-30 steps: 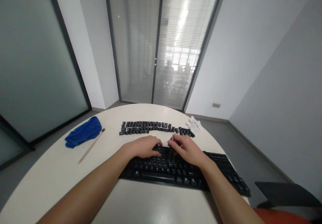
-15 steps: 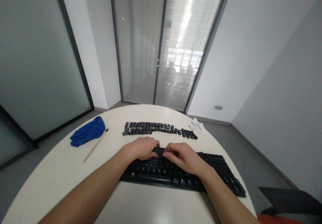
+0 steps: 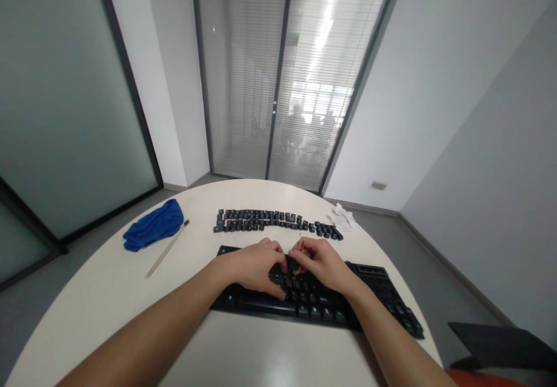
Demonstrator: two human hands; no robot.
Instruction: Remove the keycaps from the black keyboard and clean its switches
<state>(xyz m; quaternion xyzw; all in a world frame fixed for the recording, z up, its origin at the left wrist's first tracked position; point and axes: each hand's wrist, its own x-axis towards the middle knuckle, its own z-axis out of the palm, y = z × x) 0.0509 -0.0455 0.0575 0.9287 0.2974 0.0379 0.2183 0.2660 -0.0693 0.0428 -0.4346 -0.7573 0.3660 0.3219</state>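
Observation:
A black keyboard [image 3: 278, 311] lies across the table below both hands. My left hand [image 3: 256, 265] rests on its middle, thumb and fingers apart around some keys, holding nothing that I can see. Just right of it, my right hand [image 3: 319, 262] is closed in a pinch on a thin wire tool [image 3: 295, 278], whose prongs point down at the keys. Small details between the fingertips are hard to make out. Beyond the keyboard, several loose black keycaps [image 3: 243, 224] are laid out in rows.
On the left of the round white table [image 3: 100, 311] are a blue cloth [image 3: 154, 224] and a thin stick brush with a dark tip [image 3: 167, 249]. A crumpled white tissue [image 3: 343, 217] lies at the far right edge. A dark chair [image 3: 500, 343] stands at the lower right.
My left hand has shifted slightly right and down, its thumb and fingers spreading wider. My right hand has tilted up, and the wire tool in it now shows over the keys.

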